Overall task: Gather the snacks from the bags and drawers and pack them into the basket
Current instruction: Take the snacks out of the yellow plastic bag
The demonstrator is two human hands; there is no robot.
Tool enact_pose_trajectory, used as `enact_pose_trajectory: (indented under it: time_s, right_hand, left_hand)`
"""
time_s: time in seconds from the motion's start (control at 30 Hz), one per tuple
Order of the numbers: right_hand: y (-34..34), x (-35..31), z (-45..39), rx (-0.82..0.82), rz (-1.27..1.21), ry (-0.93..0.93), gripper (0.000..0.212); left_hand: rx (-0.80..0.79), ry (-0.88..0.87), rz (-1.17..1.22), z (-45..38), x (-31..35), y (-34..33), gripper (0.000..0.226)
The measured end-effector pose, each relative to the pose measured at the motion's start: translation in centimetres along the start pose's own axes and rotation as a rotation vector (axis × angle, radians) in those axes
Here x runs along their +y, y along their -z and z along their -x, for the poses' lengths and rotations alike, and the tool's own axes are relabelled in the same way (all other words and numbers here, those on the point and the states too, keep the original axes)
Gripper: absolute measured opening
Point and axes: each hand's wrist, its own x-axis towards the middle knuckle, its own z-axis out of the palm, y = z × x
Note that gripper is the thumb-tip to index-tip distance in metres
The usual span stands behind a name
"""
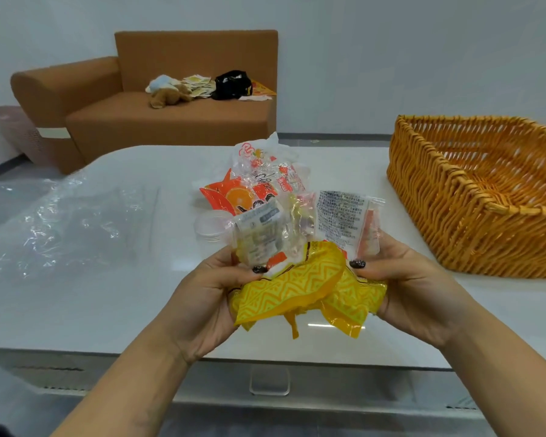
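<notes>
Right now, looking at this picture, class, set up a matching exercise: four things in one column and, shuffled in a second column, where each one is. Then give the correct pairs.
Things:
1. yellow zigzag packet
2. wicker basket
3. clear plastic bag
4. soft toy

Places:
A. on the brown sofa in the background
B. lying on the left side of the white table
C. held between the left hand and the right hand
D. standing on the right side of the table

Pairs: 1-C, 2-D, 3-B, 4-A
</notes>
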Motion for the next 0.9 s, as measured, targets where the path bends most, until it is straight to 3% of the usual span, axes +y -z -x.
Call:
enact_pose_trajectory:
  time_s: [0.23, 0.37, 0.5, 0.63, 0.73, 0.9]
  right_hand:
    - [-0.5, -1.3, 0.5, 0.174, 0.303, 0.007, 0.04]
    - [0.6, -1.0, 0.4, 0.22, 0.395, -0.018, 0.035]
    - [0.4, -0.5, 0.4, 0.209, 0.696, 0.072, 0.011]
    - [0.4, 0.0, 0.4, 0.2, 0.815, 0.146, 0.023]
    - [0.4, -0.3, 0.4, 0.233, 0.656, 0.151, 0.024]
    - [0.7, 0.6, 0.0, 0.339, 0.117, 0.115, 0.055]
  left_hand:
    - [0.045, 0.034, -0.013, -0.2, -0.6, 0.4, 0.043]
    - [-0.201, 0.09, 0.282, 0.3, 0.2, 0.8, 0.055]
    - [-0.025, 0.094, 0.087, 0.2, -0.3, 1.2, 0.068]
    - [0.044, 0.068, -0.27, 0.1, -0.3, 0.1, 0.049]
    - [0.023, 0.02, -0.373, 0.1, -0.1, 0.3, 0.05]
    - [0.072, -0.073, -0.423, 0.2, 0.2, 0.4, 0.065]
